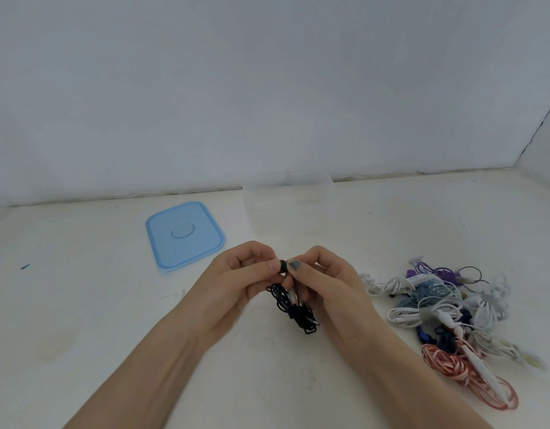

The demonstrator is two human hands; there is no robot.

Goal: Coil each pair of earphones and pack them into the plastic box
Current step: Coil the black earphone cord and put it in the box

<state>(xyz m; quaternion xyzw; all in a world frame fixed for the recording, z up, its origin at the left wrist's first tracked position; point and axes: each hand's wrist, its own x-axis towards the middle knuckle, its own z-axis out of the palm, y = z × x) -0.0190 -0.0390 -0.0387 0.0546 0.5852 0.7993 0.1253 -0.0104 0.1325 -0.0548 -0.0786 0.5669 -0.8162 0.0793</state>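
Black earphones [293,308] hang in a tangled bunch between my hands, just above the table. My left hand [236,283] and my right hand [326,283] both pinch the top of them, thumbs meeting at a black earbud. The clear plastic box [290,205] stands behind my hands near the wall, faint against the table. A pile of other earphones [447,311], white, blue, purple and red-striped, lies on the table to the right.
The box's blue lid [184,235] lies flat on the white table to the left of the box. A wall runs along the back of the table, with a side wall at the far right. A small blue mark [25,267] is at the left.
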